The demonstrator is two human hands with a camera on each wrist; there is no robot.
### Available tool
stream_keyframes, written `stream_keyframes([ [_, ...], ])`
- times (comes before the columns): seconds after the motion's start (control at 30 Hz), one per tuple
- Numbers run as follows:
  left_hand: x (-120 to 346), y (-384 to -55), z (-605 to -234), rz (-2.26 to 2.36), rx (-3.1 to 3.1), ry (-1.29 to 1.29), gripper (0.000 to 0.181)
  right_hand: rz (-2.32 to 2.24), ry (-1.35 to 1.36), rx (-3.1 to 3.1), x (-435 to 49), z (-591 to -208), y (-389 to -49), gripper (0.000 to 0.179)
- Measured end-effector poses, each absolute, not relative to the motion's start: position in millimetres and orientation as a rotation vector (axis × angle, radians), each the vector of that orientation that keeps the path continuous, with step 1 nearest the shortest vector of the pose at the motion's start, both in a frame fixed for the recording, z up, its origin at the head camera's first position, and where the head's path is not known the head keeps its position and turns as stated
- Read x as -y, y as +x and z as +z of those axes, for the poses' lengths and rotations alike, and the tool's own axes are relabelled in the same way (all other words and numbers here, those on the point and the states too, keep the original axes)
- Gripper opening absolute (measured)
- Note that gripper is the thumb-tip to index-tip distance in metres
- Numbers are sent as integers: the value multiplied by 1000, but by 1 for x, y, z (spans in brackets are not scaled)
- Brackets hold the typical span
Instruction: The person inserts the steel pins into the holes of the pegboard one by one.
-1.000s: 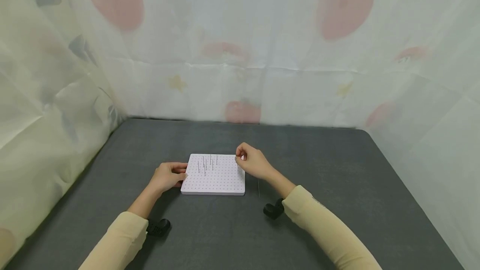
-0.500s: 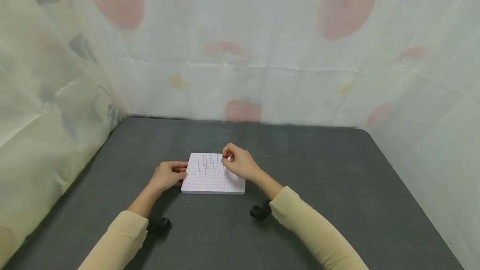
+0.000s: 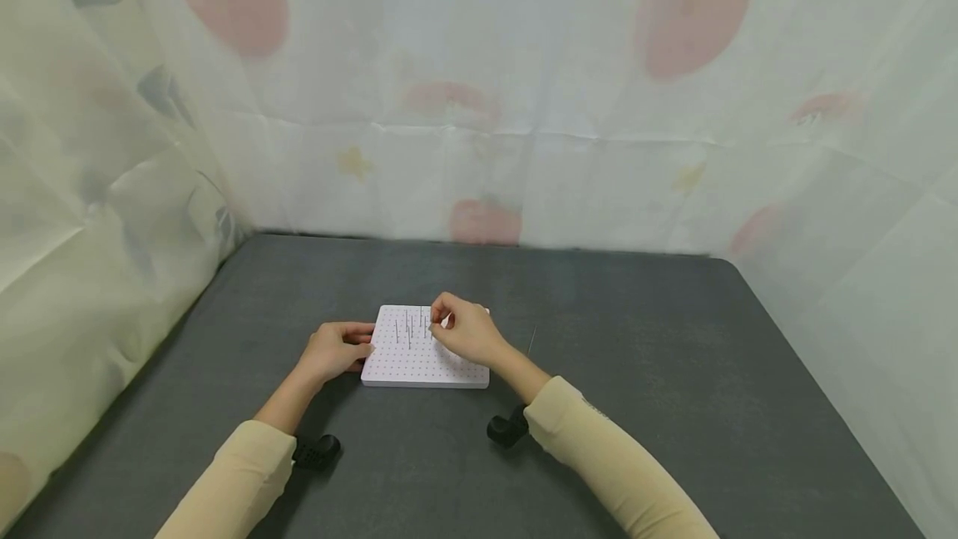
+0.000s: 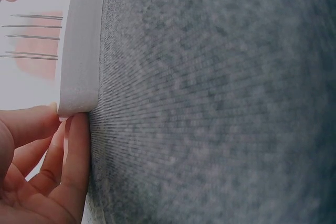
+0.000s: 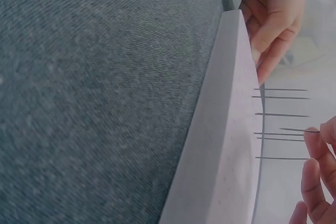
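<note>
A white perforated board (image 3: 427, 368) lies flat on the dark table, with several thin metal needles (image 5: 283, 115) standing upright in its far left part. My left hand (image 3: 329, 353) grips the board's left edge; the left wrist view has the thumb (image 4: 31, 123) on the top face and the fingers against the side. Over the board, among the standing needles, my right hand (image 3: 467, 333) pinches another thin needle (image 5: 296, 129) between thumb and fingertips. The right wrist view has this needle's free end pointing toward the board, apart from its surface.
Right of the board, partly behind my right forearm, a loose needle (image 3: 532, 341) lies on the table (image 3: 636, 373). Black wrist devices (image 3: 318, 452) hang below both sleeves. A patterned white curtain (image 3: 584, 190) closes off the table's back and sides.
My right hand has moved left across the board, from its right edge to the standing needles. My left hand and the board have stayed in place.
</note>
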State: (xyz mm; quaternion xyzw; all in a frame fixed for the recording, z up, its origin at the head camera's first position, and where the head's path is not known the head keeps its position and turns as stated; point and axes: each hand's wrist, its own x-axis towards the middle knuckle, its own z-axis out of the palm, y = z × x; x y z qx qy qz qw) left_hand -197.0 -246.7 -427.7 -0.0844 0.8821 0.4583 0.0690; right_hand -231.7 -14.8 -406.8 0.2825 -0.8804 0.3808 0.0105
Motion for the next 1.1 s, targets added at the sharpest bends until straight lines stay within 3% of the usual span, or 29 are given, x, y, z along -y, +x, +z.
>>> stream_keyframes([
  [1.1, 248, -197, -428, 1406, -2633, -234, 40, 1011, 923, 2768, 18, -425, -230, 5],
])
